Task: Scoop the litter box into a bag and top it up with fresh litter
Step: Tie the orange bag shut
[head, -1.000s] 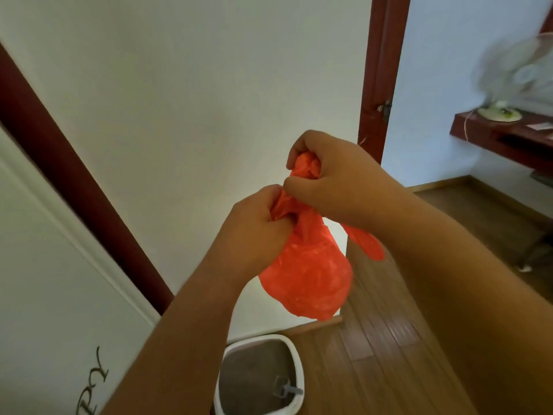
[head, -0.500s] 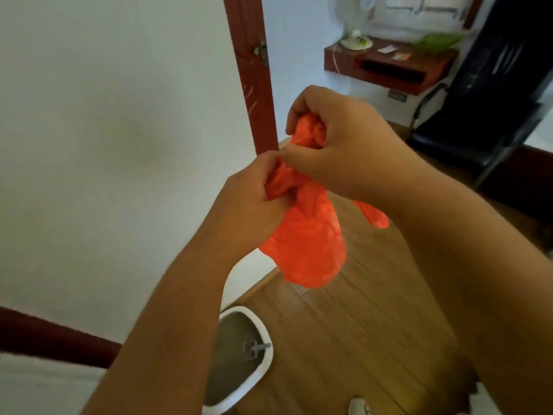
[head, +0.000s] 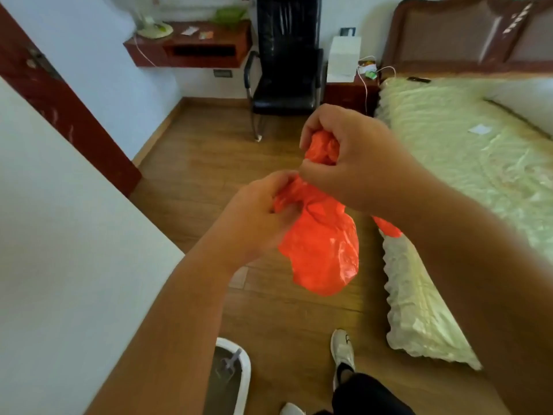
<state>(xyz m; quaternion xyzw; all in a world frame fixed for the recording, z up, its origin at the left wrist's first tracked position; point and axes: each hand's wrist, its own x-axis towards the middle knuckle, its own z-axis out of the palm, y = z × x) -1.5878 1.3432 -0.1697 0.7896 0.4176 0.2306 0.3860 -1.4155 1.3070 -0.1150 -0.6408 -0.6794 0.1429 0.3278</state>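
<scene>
An orange plastic bag [head: 323, 253] hangs in mid-air at the centre, its lower part bulging and its neck bunched. My left hand [head: 257, 214] grips the neck from the left. My right hand [head: 350, 157] is closed on the gathered top of the bag just above, and a loose orange end pokes out below my right forearm. The white litter box [head: 244, 363] sits on the floor at the bottom edge, partly hidden by my left arm, with grey litter and a grey scoop [head: 230, 362] standing in it.
Wooden floor runs through the middle. A bed with a pale green cover [head: 466, 163] fills the right side. A black chair [head: 284, 85] and a red wall shelf [head: 185, 49] stand at the back. A white wall with a dark red door frame [head: 59, 100] lies left. My shoe [head: 342, 351] is near the box.
The view has swung to the right, from the wall and door frame to the room with the bed and chair. Both hands keep their grip on the orange bag's neck.
</scene>
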